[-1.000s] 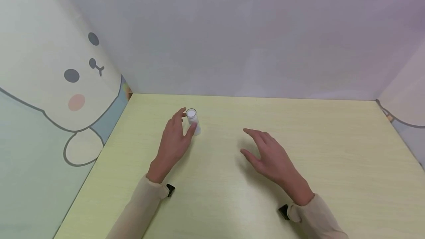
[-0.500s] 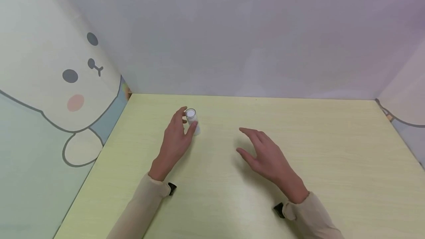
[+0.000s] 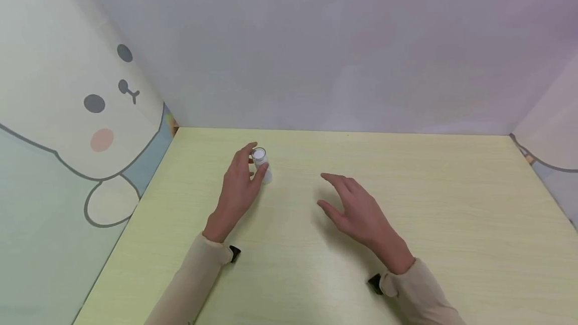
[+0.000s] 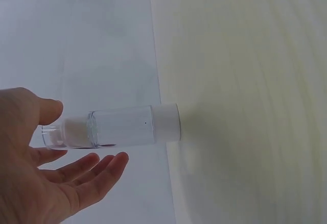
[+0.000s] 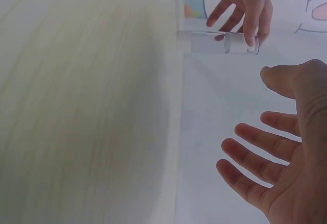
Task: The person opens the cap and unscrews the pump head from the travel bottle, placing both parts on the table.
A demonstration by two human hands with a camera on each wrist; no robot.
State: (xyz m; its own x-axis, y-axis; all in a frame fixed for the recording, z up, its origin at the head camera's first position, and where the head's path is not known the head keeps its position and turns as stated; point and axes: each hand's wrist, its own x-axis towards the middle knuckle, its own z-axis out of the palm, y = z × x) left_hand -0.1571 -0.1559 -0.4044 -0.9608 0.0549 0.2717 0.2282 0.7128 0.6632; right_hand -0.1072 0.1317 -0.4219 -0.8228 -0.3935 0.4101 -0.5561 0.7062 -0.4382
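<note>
A small clear bottle (image 3: 259,155) with a see-through cap stands upright on the table, left of centre. In the left wrist view the bottle (image 4: 125,127) appears sideways, its white base against the pale tabletop. My left hand (image 3: 238,189) reaches around its upper part. The thumb is on the near side and the fingers on the far side, loosely bent, with a small gap showing beside the cap. My right hand (image 3: 361,212) hovers over the middle of the table, thumb and fingers apart, holding nothing. The right wrist view also shows the spread right hand (image 5: 278,147) away from the bottle.
A pale wood-grain table (image 3: 451,204) spans the view. A plain light wall covering (image 3: 334,49) rises behind its back edge. On the left is a panel printed with a cartoon animal (image 3: 58,89). Both sleeves carry a small dark device (image 3: 375,284) at the wrist.
My left fingers and thumb have drawn slightly further around the bottle. My right hand has drifted a little left. The bottle stays standing in place.
</note>
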